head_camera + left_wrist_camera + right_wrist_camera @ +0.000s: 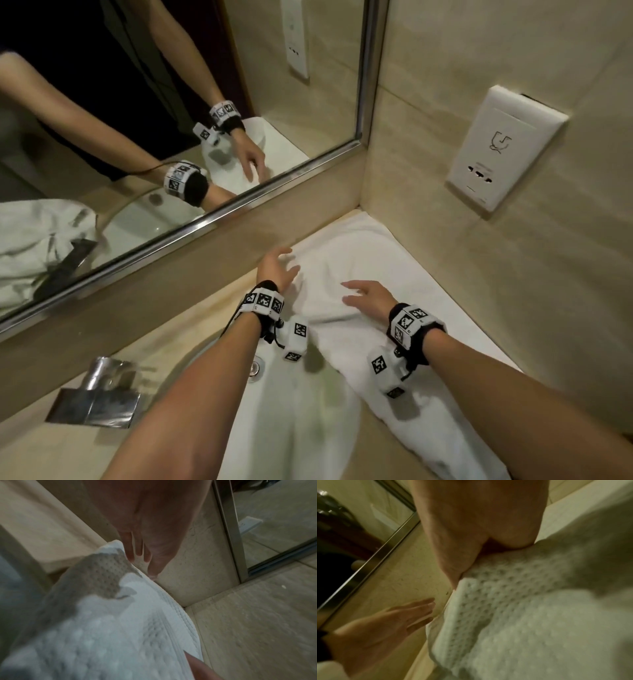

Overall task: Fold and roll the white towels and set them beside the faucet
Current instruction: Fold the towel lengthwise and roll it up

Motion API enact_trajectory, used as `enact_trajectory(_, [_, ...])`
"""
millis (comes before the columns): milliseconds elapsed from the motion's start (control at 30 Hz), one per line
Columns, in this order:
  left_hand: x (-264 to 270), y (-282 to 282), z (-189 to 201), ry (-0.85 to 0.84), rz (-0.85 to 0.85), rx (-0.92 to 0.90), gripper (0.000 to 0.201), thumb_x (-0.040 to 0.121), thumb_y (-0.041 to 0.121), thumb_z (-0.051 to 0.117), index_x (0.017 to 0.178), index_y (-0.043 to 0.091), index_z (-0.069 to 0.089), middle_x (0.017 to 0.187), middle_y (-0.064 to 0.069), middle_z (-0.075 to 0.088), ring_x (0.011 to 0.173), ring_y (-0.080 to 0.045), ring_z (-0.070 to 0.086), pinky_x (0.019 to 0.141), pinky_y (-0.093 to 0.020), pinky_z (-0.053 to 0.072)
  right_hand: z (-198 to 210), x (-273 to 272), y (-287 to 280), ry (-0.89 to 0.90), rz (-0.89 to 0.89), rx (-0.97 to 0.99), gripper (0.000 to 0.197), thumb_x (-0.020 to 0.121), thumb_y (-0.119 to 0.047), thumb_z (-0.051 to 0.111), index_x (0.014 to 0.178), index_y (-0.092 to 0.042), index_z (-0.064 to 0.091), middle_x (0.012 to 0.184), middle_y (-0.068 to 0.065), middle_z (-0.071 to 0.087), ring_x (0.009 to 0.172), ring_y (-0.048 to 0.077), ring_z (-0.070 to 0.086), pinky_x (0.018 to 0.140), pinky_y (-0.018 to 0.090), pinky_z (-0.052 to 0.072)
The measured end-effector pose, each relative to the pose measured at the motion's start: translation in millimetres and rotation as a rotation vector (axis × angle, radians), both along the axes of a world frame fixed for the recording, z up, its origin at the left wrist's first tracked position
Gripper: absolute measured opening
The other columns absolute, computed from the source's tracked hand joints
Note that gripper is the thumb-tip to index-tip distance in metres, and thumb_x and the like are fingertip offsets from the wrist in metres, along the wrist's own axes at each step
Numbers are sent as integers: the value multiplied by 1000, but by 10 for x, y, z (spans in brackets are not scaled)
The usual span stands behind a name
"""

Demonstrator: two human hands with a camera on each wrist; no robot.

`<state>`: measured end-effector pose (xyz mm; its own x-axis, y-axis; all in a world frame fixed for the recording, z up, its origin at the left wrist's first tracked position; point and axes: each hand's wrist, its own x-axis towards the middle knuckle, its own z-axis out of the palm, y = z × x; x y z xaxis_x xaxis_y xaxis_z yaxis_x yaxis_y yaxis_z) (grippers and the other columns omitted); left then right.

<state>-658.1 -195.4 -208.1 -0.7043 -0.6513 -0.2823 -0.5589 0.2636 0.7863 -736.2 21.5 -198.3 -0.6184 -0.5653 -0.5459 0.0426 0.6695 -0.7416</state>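
Now both hands [279, 270] [371, 296] flat at towel [359, 260] edge.

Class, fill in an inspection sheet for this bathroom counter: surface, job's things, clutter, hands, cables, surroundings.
Surface: beige stone counter with a white basin.
Job's things: white towel spread flat from the corner, partly over the basin, not rolled; faucet on the left.
Clutter: nothing seen.
Hands: left hand and right hand open, fingers spread over the towel.
Cables: black lead at the left wristband.
Surroundings: mirror, wall socket plate.
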Motion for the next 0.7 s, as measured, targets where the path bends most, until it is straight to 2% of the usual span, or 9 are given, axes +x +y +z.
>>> enact_trajectory(67, [-66, -37, -25, -79, -131, -42, 51, 81, 12, 74, 128, 17, 56, 132, -6, 58, 123, -25, 54, 104, -39, 44, 9, -15, 40, 0, 102, -50, 35, 91, -19, 63, 125, -24, 64, 137, 0, 57, 130, 15, 49, 101, 19, 32])
enact_trajectory(167, [-123, -68, -86, -237, -259, -192, 58, 80, 17, 73, 134, 18, 52, 138, -5, 54, 128, -25, 49, 110, -36, 38, -2, -70, 97, 74, 158, -43, 30, 92, -26, 63, 121, -26, 67, 132, -4, 60, 125, 11, 52, 96, 16, 33])
enact_trajectory(233, [-139, -81, -132, -283, -240, -287, 56, 81, 18, 69, 134, 20, 51, 137, -7, 54, 128, -27, 47, 110, -37, 37, -37, -98, 139, 105, 112, -5, 34, 88, -37, 67, 119, -25, 67, 114, -5, 64, 112, 11, 57, 84, 15, 37])
enact_trajectory(333, [-175, -75, -189, -294, -202, -314, 51, 83, 15, 68, 131, 16, 52, 134, -8, 52, 126, -29, 45, 110, -35, 35, -74, -103, 186, 101, 91, 89, 44, 76, -56, 72, 107, -25, 67, 80, -14, 51, 78, 2, 52, 68, 14, 36])
enact_trajectory(400, [-214, -77, -209, -273, -150, -267, 43, 82, 15, 70, 123, 16, 57, 127, -10, 55, 117, -28, 52, 105, -36, 42, -95, -116, 231, 89, 137, 127, 37, 73, -54, 77, 97, -27, 67, 71, -15, 52, 70, 1, 52, 70, 16, 41])
enact_trajectory(467, [-251, -66, -196, -272, -115, -260, 24, 82, 19, 71, 105, 20, 65, 111, -9, 64, 103, -26, 60, 92, -37, 50, -95, -131, 303, 83, 192, 137, 25, 75, -42, 79, 89, -28, 66, 65, -15, 57, 66, 2, 55, 72, 16, 46])
enact_trajectory(533, [-304, -41, -125, -276, -105, -308, 9, 82, 22, 68, 91, 25, 69, 99, -7, 68, 95, -28, 64, 83, -37, 53, -70, -168, 371, 99, 184, 128, 11, 80, -32, 77, 83, -25, 69, 64, -10, 63, 61, 5, 57, 68, 19, 50])
enact_trajectory(633, [-441, 26, 43, -172, -67, -344, 11, 84, 20, 63, 90, 28, 66, 80, -3, 68, 77, -26, 66, 70, -34, 56, 23, -316, 434, 270, 42, 133, 10, 88, -24, 65, 79, -21, 70, 60, -7, 63, 54, 7, 56, 68, 27, 51])
enact_trajectory(700, [-592, 76, 191, -74, -37, -280, 9, 90, 20, 59, 95, 26, 61, 73, -2, 68, 64, -23, 67, 59, -31, 57, 135, -450, 430, 350, -91, 120, 15, 91, -20, 56, 81, -15, 66, 46, -5, 60, 45, 9, 56, 62, 24, 51])
